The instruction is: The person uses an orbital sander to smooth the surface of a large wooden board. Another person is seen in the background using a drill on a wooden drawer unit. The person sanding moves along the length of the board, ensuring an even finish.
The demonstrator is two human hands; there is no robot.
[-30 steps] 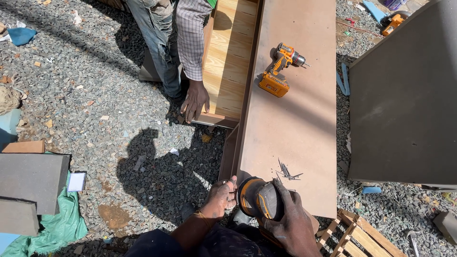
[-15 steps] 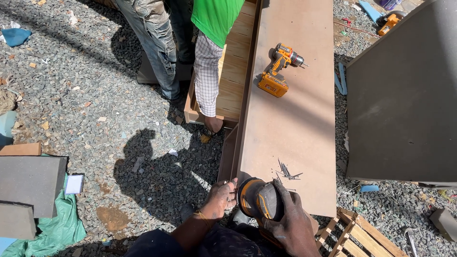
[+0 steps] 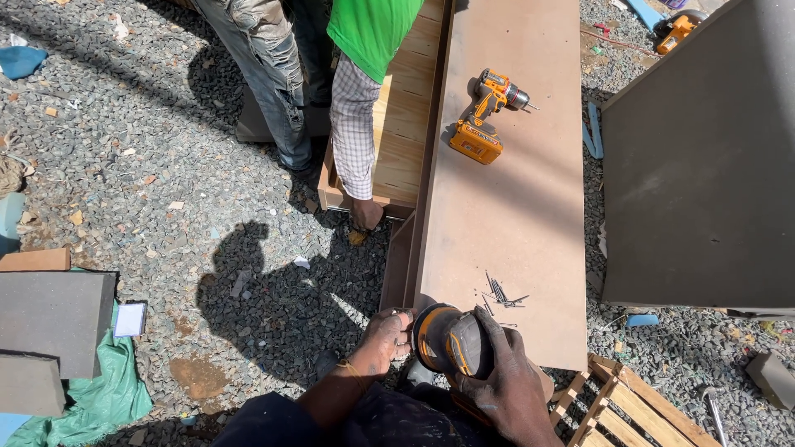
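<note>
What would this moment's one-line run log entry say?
right hand: grips orange sander at brown board end | left hand: on board edge | drill, loose nails on board | co-worker's hand reaches down

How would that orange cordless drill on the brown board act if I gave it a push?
The cordless drill lies on its side on the flat brown board, so it would likely slide or pivot, not roll. Its blocky battery end probably makes it bottom-heavy.

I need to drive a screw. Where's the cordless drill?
The cordless drill lies on the long brown board, upper middle of the head view, beside the wooden frame.
</note>
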